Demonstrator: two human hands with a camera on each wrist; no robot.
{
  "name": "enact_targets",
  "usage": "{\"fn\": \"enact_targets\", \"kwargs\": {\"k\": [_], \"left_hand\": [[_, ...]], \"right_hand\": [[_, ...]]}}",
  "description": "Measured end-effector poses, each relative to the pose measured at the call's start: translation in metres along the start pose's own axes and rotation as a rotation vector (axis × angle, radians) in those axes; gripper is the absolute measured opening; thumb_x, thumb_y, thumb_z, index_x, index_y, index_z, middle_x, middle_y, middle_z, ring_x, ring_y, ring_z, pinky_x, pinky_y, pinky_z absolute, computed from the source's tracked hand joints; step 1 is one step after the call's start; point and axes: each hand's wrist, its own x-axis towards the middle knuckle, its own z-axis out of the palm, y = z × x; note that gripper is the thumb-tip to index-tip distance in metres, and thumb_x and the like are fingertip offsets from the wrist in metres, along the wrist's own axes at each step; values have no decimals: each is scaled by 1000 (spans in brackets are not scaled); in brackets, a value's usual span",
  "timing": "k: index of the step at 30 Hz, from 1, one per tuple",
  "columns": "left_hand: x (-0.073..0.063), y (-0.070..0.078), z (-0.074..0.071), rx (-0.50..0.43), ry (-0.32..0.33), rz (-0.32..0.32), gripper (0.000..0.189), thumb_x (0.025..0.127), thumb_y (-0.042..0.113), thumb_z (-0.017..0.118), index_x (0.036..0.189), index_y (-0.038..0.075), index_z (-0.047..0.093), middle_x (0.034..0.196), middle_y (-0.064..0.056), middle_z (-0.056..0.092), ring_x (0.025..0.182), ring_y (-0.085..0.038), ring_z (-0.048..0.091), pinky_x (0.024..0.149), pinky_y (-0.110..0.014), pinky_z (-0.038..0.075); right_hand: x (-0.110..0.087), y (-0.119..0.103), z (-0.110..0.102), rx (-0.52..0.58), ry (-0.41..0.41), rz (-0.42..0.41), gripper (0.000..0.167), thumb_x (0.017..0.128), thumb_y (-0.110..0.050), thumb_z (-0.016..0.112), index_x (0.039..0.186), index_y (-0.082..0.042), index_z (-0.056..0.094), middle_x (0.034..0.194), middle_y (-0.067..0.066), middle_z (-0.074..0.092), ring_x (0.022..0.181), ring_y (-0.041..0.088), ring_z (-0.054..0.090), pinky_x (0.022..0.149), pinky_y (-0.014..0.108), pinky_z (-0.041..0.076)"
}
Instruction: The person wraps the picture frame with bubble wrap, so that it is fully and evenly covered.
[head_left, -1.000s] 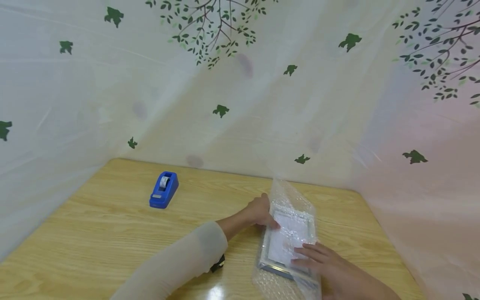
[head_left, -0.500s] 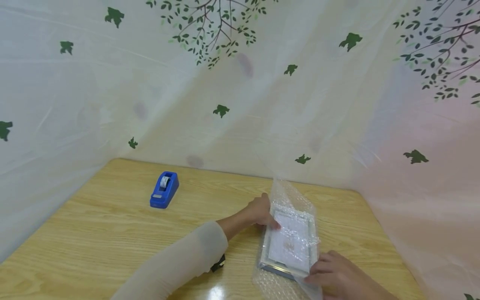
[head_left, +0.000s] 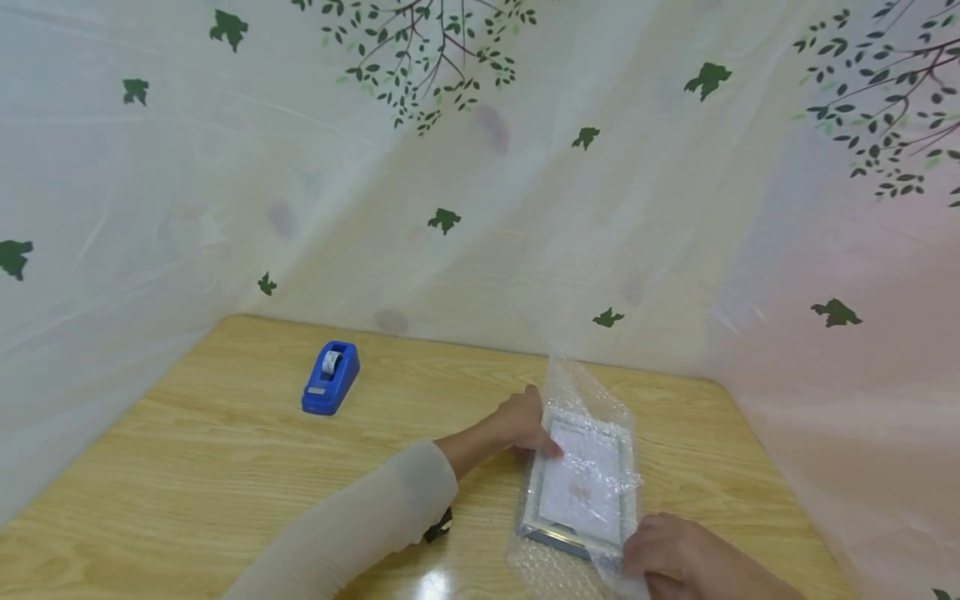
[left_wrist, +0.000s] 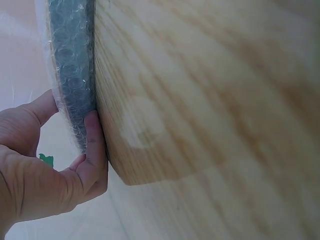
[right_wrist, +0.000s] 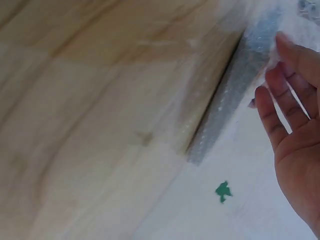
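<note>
A picture frame (head_left: 581, 492) with a silvery border and a pale insert lies on the table, covered by clear bubble wrap (head_left: 588, 387) that reaches past both its ends. At the frame's left edge, my left hand (head_left: 521, 423) grips the wrapped frame, thumb on top. The left wrist view shows that left hand (left_wrist: 60, 175) pinching the bubble-wrapped edge (left_wrist: 72, 60) between thumb and fingers. By the frame's lower right corner, my right hand (head_left: 671, 550) pinches the wrap's edge; some of its fingertips are hidden. In the right wrist view, its fingers (right_wrist: 285, 90) bend towards the wrapped side.
A blue tape dispenser (head_left: 331, 379) with a roll in it stands at the table's back left. A small black object (head_left: 438, 527) shows partly from beneath the left sleeve (head_left: 360, 517). Behind the wooden table (head_left: 225, 467) hangs a pale curtain (head_left: 360, 208) with green leaf prints.
My right hand has slid off the top of the frame, right and down to its lower right corner, and now pinches the bubble wrap there. The left hand keeps its grip.
</note>
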Motion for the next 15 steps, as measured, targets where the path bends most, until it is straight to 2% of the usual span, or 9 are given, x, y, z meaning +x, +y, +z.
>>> {"fn": "enact_targets", "kwargs": {"k": [3, 7, 9, 11, 15], "left_hand": [[1, 0, 0, 2, -3, 4, 109, 68, 39, 97, 146, -6, 36, 119, -20, 63, 96, -24, 58, 91, -38, 54], [1, -1, 0, 6, -6, 5, 111, 68, 40, 97, 148, -6, 34, 120, -21, 62, 96, -25, 58, 90, -37, 54], [2, -1, 0, 9, -5, 5, 112, 68, 40, 97, 148, -6, 34, 120, -21, 62, 98, -25, 59, 91, -38, 54], [2, 0, 0, 15, -4, 7, 112, 68, 41, 97, 148, -6, 34, 121, -22, 63, 102, -27, 61, 94, -39, 54], [1, 0, 0, 25, -7, 12, 115, 69, 42, 96, 151, -7, 31, 125, -23, 62, 113, -30, 62, 99, -40, 52]], "right_hand": [[-2, 5, 1, 54, 28, -41, 50, 78, 11, 75, 115, -23, 71, 108, -13, 69, 95, 4, 61, 83, 15, 48], [-3, 4, 2, 25, 29, -17, 41, 81, 1, 80, 112, -23, 69, 110, -12, 68, 98, 5, 62, 82, 18, 51], [-2, -1, 1, -16, 2, 45, 39, 81, -5, 81, 111, -27, 68, 110, -17, 66, 98, 3, 61, 81, 20, 52], [1, -5, 1, -75, -26, 71, 39, 80, -10, 83, 110, -29, 68, 109, -20, 65, 98, 2, 60, 80, 23, 54], [8, -10, 2, -177, -86, 110, 30, 88, -37, 81, 114, -29, 70, 107, -22, 65, 95, -2, 57, 75, 24, 53]]}}
